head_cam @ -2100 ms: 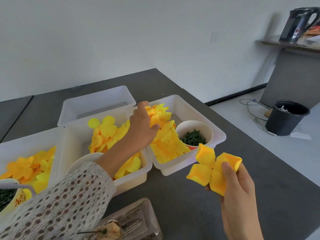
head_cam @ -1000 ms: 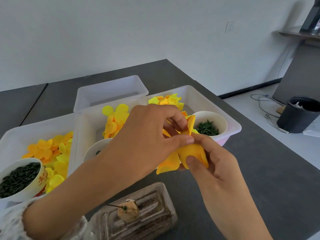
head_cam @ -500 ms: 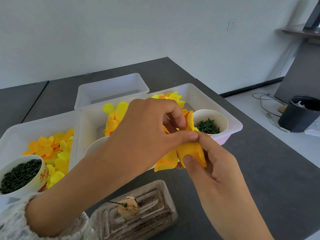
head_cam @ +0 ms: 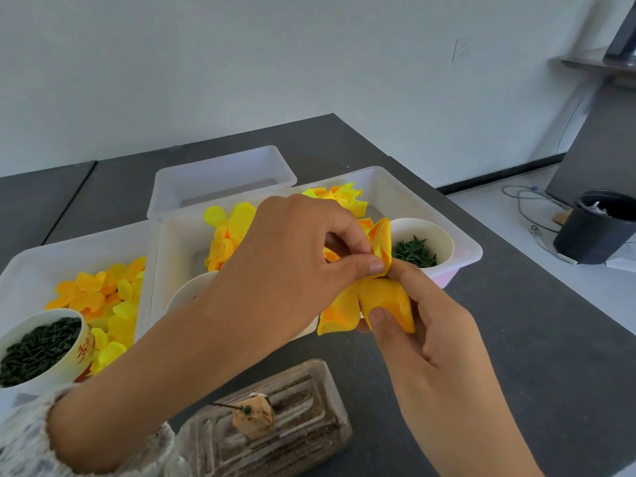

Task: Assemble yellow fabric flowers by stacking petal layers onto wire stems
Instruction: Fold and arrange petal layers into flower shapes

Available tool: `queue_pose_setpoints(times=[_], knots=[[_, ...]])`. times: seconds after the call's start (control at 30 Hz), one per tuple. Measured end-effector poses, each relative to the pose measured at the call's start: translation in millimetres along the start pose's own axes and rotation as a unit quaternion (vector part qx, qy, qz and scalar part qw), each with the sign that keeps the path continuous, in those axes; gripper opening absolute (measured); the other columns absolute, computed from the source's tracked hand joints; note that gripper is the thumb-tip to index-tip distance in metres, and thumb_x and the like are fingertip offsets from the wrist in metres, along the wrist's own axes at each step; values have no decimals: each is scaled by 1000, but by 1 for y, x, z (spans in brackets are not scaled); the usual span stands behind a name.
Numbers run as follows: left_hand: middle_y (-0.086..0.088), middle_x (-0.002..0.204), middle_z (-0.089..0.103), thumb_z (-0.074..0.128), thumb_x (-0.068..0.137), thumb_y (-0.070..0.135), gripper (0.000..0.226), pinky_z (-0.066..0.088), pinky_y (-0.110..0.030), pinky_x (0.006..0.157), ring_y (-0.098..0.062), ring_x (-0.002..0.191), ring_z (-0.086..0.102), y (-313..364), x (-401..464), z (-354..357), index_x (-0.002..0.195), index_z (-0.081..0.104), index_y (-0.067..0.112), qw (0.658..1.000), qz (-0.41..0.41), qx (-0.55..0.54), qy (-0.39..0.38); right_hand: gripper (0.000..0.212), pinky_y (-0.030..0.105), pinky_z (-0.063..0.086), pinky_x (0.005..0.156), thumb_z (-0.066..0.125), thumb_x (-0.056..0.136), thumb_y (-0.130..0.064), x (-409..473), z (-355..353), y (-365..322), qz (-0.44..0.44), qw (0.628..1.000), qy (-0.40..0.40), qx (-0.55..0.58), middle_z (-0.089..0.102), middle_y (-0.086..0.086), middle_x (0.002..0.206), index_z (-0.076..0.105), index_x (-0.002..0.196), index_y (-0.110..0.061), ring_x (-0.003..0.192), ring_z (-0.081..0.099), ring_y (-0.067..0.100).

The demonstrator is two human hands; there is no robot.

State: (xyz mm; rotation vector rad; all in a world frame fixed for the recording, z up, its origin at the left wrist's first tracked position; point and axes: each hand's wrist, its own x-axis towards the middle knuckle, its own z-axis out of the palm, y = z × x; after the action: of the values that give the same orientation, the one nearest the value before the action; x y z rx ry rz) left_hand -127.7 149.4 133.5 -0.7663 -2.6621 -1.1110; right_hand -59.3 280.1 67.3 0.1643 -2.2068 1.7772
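table (head_cam: 516, 339) carries four tubs | far tub (head_cam: 220, 180) behind middle tub (head_cam: 179, 242) | left tub (head_cam: 31, 270) holds petals (head_cam: 99, 290), cup (head_cam: 44, 346) at its near end | right tub (head_cam: 423, 194) holds cup of leaves (head_cam: 418, 249) | hands meet before right tub | ridged tray (head_cam: 275, 432) nearest, block (head_cam: 253, 416) on it | bin (head_cam: 595, 228) on floor, right of table

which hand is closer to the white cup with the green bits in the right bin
Right. The right hand, holding the yellow flower, has its fingertips just in front of the white cup. The left hand pinches the flower further left of the cup.
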Motion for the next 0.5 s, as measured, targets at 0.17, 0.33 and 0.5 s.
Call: queue_pose_setpoints(times=[0.17,0.33,0.5], knots=[[17,73,71,76,78,35,7,57,-26,72,4,75,66,1,-2,4,76,73,29,1000,-3,0,19,37,14,50,79,53,93,-18,0,3,4,-23,999,23,-35,63,-28,102,51,117,-46,97,62,-1],[13,70,66,71,76,30,8,52,-23,63,-1,71,64,1,-4,10,73,65,25,998,11,30,52,31,29,52,66,44,89,-47,4,12,1,-48,997,39,34,67,-6,82,60,113,-35,72,61,10],[8,72,63,69,79,23,12,44,-24,61,-10,67,60,-6,-4,22,72,59,23,988,67,131,46,38,43,60,73,59,87,-39,29,6,15,69,974,84,200,70,17,79,62,94,-3,78,67,35]])
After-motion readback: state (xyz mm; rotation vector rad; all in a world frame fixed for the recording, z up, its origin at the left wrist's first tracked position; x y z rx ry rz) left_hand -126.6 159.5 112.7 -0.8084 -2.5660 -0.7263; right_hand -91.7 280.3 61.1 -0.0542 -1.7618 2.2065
